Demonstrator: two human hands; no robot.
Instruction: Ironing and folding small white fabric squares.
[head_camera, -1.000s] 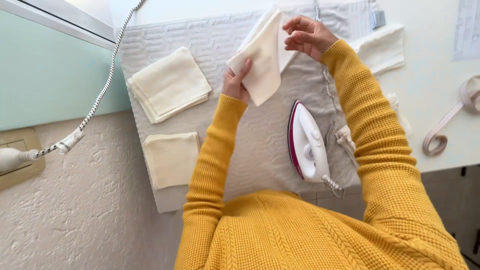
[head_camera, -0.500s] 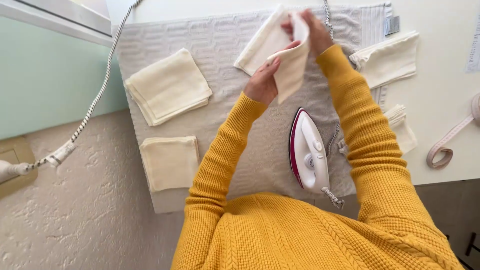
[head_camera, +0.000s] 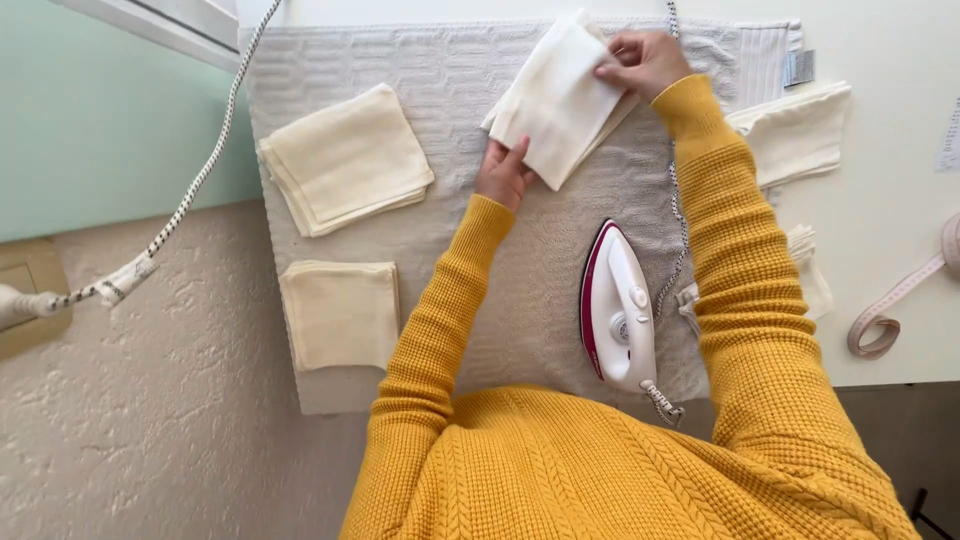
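A: Whereas a second ago it hung lifted between both hands, the cream folded cotton cloth now lies lowered onto the grey textured ironing towel, near its far edge.

B: Hands?

A: Left hand pinches the near corner; right hand grips the far edge. Both grasping, neither released. Item reads as being laid flat for folding or pressing.

B: Surroundings?

A: White and magenta steam iron, resting on the towel, just beside the right sleeve; its braided cord runs under that arm. Stack of cream folded cloths far left; single folded cream cloth nearer. Unfolded white cloths on the right, pink measuring tape beyond.

B: Obstructions?

A: Cord and iron crowd the right side.
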